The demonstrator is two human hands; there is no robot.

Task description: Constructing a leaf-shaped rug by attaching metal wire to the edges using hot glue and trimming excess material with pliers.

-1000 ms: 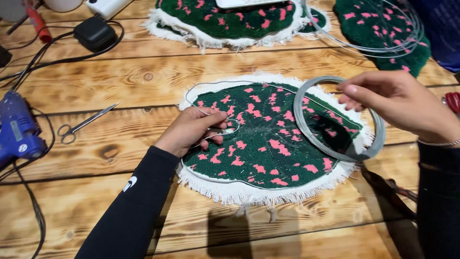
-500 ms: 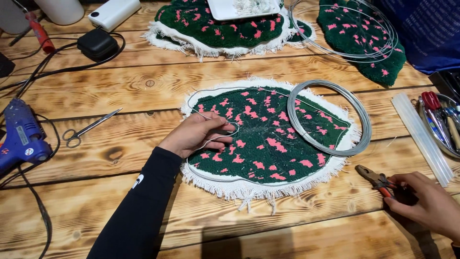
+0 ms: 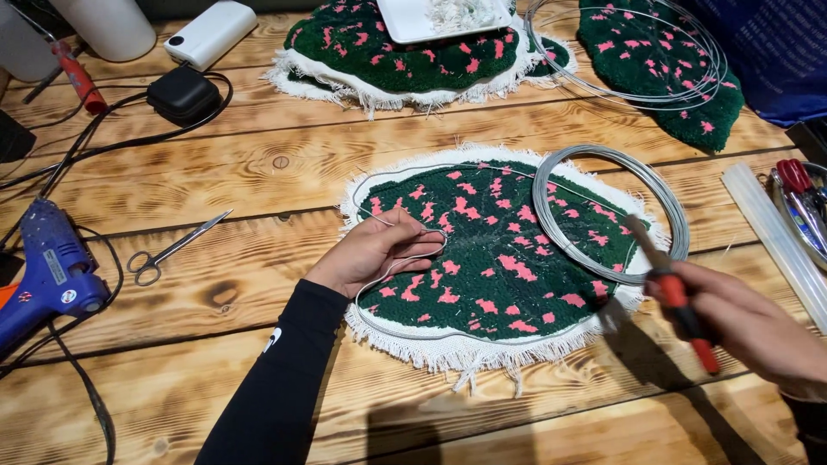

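Note:
A round green mat (image 3: 504, 250) with pink flecks and white fringe lies in the middle of the wooden table. A thin wire (image 3: 405, 172) is laid along its left edge. My left hand (image 3: 379, 251) rests on that left side, fingers pinching the wire. A coil of grey wire (image 3: 612, 211) lies on the mat's right part. My right hand (image 3: 749, 327) grips red-handled pliers (image 3: 676, 293) at the mat's lower right, the tool's tip pointing up toward the coil.
Scissors (image 3: 172, 250) and a blue glue gun (image 3: 47, 267) with its cable lie at left. A black adapter (image 3: 183, 95) and a white box (image 3: 211, 33) sit at the back left. More green mats (image 3: 405, 52), wire hoops (image 3: 633, 60), glue sticks (image 3: 775, 237), and a tool dish (image 3: 801, 202) stand behind and right.
My right hand put the wire coil down on the mat, reached to the right for the red-handled pliers, and now lifts them toward the coil. My left hand stayed on the mat.

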